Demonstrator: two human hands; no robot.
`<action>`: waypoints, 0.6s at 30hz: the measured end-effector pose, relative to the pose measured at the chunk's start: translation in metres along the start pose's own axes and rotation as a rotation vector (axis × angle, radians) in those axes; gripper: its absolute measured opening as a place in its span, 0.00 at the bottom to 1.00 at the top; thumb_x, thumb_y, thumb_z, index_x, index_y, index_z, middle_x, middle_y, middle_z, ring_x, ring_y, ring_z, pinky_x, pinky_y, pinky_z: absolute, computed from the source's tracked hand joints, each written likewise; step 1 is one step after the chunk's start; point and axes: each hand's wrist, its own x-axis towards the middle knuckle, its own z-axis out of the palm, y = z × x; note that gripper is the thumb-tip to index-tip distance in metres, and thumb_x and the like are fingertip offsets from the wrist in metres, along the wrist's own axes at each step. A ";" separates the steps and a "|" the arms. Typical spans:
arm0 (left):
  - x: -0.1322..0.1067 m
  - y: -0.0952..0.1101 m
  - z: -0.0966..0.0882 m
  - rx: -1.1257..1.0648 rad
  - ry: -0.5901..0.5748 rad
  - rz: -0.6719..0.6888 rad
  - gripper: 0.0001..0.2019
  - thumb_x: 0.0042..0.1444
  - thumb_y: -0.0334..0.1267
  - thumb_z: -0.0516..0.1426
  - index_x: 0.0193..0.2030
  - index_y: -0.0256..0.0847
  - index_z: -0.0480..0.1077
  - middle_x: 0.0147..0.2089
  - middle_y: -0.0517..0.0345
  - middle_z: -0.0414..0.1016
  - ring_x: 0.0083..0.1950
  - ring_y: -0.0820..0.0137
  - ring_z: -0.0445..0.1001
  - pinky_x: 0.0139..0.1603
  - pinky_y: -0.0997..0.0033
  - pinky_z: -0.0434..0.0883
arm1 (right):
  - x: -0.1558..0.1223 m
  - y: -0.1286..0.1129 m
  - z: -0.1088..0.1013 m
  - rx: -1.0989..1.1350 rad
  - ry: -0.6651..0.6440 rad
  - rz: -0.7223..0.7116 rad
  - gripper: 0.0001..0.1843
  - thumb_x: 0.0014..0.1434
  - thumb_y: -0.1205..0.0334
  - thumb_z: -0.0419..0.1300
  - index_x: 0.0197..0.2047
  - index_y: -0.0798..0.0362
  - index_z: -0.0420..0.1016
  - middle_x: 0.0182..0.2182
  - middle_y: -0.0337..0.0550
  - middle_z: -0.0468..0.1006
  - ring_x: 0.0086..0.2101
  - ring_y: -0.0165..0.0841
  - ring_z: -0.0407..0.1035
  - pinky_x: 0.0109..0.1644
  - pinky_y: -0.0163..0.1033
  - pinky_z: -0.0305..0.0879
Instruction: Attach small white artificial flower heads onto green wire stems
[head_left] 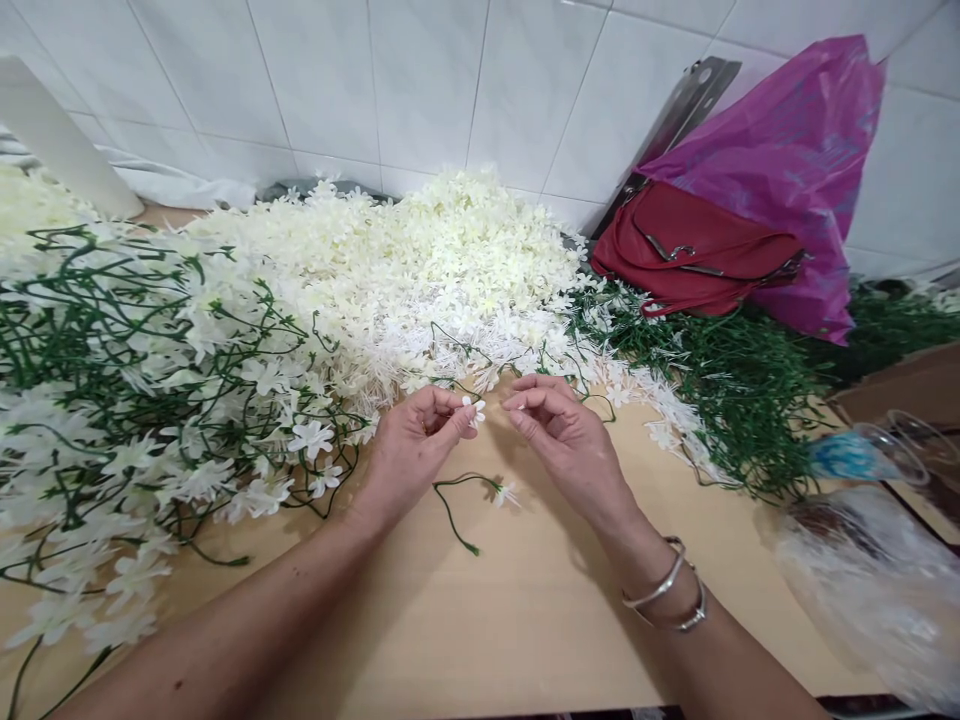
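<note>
My left hand (416, 445) is closed in a pinch on a small white artificial flower (475, 409) at its fingertips. A thin green wire stem (457, 500) with a white flower at one end hangs or lies just below that hand on the tan table (525, 620). My right hand (559, 430), with silver bangles on the wrist, has its fingers curled close together beside the flower; what they hold, if anything, is too small to make out. Both hands are at the near edge of a big heap of loose white flower heads (420, 270).
Finished green stems with white flowers (142, 400) cover the table's left. Bare green stems (735, 390) lie at the right. A red handbag (690, 250) and a purple plastic bag (802, 150) lean on the tiled wall. Clear plastic bags (862, 560) sit at the right edge.
</note>
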 end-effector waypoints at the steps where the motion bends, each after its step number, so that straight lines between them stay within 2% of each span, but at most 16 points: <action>1: 0.000 0.001 0.001 0.000 0.010 -0.009 0.12 0.61 0.47 0.66 0.38 0.40 0.75 0.32 0.59 0.82 0.35 0.69 0.83 0.38 0.71 0.76 | -0.001 -0.002 0.001 -0.011 0.015 -0.024 0.02 0.62 0.61 0.69 0.38 0.46 0.86 0.45 0.45 0.78 0.48 0.39 0.73 0.53 0.45 0.70; 5: 0.000 0.002 0.004 -0.025 0.027 -0.016 0.12 0.58 0.46 0.68 0.37 0.39 0.76 0.31 0.59 0.82 0.34 0.69 0.82 0.38 0.71 0.76 | -0.007 -0.010 0.007 0.023 0.033 -0.063 0.04 0.62 0.65 0.70 0.39 0.44 0.84 0.36 0.40 0.82 0.39 0.36 0.73 0.48 0.45 0.69; 9: 0.000 0.001 0.004 -0.109 -0.017 -0.029 0.13 0.55 0.46 0.70 0.37 0.38 0.78 0.32 0.57 0.84 0.34 0.69 0.82 0.40 0.71 0.78 | -0.012 -0.014 0.015 0.026 0.034 -0.094 0.05 0.62 0.66 0.69 0.37 0.45 0.83 0.36 0.40 0.84 0.40 0.37 0.76 0.51 0.46 0.71; 13: -0.001 0.000 0.004 -0.192 -0.104 -0.059 0.14 0.56 0.46 0.70 0.41 0.38 0.80 0.38 0.56 0.86 0.38 0.69 0.83 0.45 0.70 0.80 | -0.010 -0.008 0.016 -0.086 0.060 -0.182 0.06 0.63 0.67 0.68 0.36 0.46 0.84 0.37 0.40 0.82 0.42 0.36 0.76 0.51 0.45 0.72; 18: 0.000 0.000 0.003 -0.220 -0.128 -0.051 0.13 0.55 0.45 0.71 0.42 0.39 0.81 0.41 0.55 0.87 0.42 0.68 0.84 0.50 0.67 0.80 | -0.008 0.000 0.014 -0.148 0.069 -0.164 0.07 0.64 0.68 0.68 0.37 0.46 0.84 0.39 0.40 0.80 0.43 0.35 0.76 0.51 0.44 0.72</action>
